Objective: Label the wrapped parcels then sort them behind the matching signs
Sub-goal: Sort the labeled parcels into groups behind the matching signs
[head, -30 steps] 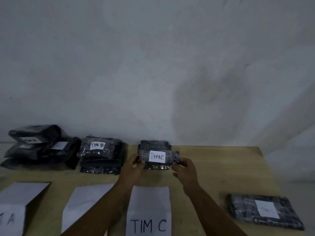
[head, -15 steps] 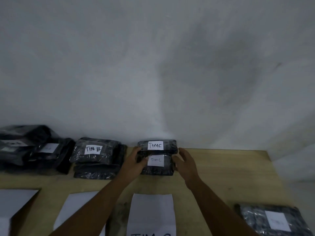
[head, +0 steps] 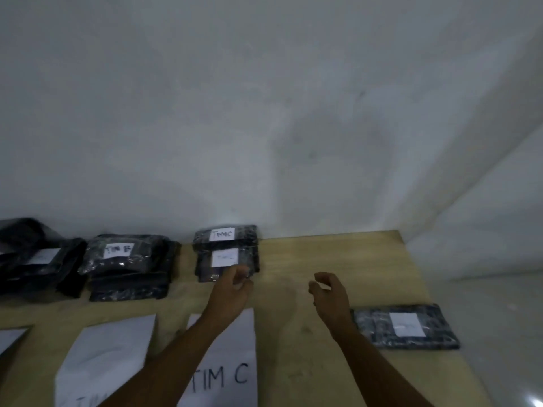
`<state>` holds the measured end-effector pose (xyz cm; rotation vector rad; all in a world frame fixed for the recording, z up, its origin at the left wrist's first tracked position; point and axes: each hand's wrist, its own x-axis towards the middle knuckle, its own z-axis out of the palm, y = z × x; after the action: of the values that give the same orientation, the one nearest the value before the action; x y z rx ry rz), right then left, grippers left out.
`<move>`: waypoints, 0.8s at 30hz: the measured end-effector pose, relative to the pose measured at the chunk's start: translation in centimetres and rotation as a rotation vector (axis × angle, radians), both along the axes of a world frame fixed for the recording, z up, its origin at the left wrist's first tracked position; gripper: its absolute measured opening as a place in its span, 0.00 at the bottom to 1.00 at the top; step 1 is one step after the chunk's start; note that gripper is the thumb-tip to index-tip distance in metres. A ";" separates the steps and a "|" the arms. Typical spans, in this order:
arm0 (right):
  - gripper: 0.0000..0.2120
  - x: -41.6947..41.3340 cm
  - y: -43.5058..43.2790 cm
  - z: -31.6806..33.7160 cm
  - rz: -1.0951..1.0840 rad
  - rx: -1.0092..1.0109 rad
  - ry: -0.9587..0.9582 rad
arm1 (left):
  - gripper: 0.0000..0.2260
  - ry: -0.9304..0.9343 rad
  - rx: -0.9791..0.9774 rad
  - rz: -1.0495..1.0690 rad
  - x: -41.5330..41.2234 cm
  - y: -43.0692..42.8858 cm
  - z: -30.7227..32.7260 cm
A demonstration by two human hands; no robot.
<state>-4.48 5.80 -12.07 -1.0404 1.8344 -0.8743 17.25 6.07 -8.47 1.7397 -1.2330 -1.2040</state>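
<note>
Two dark wrapped parcels with white TIM C labels are stacked against the wall, the upper one (head: pixel 225 234) behind the lower one (head: pixel 226 259). The paper TIM C sign (head: pixel 232 362) lies in front of them. My left hand (head: pixel 232 292) hovers just in front of the lower parcel with loosely curled fingers and holds nothing. Over bare table to the right, my right hand (head: pixel 329 295) is also loosely curled with nothing in it. Another wrapped parcel (head: pixel 405 326) with a white label lies flat at the right.
A stack of TIM B parcels (head: pixel 126 265) and a further stack of dark parcels (head: pixel 35 259) stand at the left along the wall. Two more paper signs (head: pixel 108 356) lie in front. The wooden table (head: pixel 323 254) ends at the right.
Both hands set the labelled parcel on the TIM C stack, let go and drew back toward me; the right hand moved to the right.
</note>
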 end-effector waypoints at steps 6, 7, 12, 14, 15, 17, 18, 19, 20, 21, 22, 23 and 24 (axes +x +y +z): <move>0.09 -10.7 3.7 0.9 -0.125 -0.008 0.157 | 0.06 0.032 0.139 -0.313 -9.7 2.6 -1.0; 0.09 -12.1 4.1 0.6 -0.143 -0.019 0.209 | 0.06 0.030 0.175 -0.363 -10.9 2.9 -1.3; 0.20 -19.7 7.1 -0.5 -0.238 0.135 0.478 | 0.14 -0.045 0.266 -0.433 -17.7 4.8 -2.4; 0.29 -21.9 8.1 -1.4 -0.244 0.220 0.517 | 0.20 -0.081 0.297 -0.459 -19.7 5.2 -2.4; 0.33 -22.7 8.5 -2.2 -0.235 0.245 0.506 | 0.21 -0.091 0.302 -0.468 -20.3 5.4 -2.4; 0.34 -23.9 9.3 -3.0 -0.230 0.248 0.426 | 0.19 -0.080 0.329 -0.472 -21.5 5.8 -2.3; 0.31 -23.7 9.6 -2.9 -0.238 0.228 0.367 | 0.20 -0.069 0.355 -0.472 -21.5 5.8 -2.4; 0.26 -23.8 9.9 -2.6 -0.232 0.206 0.318 | 0.21 -0.057 0.374 -0.465 -21.7 5.9 -2.6; 0.23 -23.9 10.0 -2.1 -0.233 0.188 0.286 | 0.21 -0.046 0.386 -0.451 -22.0 6.0 -2.7; 0.21 -24.0 10.2 -2.2 -0.235 0.157 0.273 | 0.20 -0.038 0.388 -0.429 -22.0 6.0 -2.9; 0.19 -24.1 10.4 -2.1 -0.247 0.145 0.263 | 0.18 -0.026 0.393 -0.404 -22.0 5.9 -3.1; 0.17 -24.1 10.4 -2.2 -0.257 0.126 0.259 | 0.19 -0.012 0.398 -0.377 -21.9 5.8 -3.1; 0.15 -24.0 10.6 -2.1 -0.254 0.136 0.254 | 0.21 0.017 0.422 -0.353 -21.9 5.7 -3.2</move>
<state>-28.44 16.39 -14.15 -0.8768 2.2444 -0.7760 -4.63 11.81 -11.68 1.8433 -1.3899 -1.7871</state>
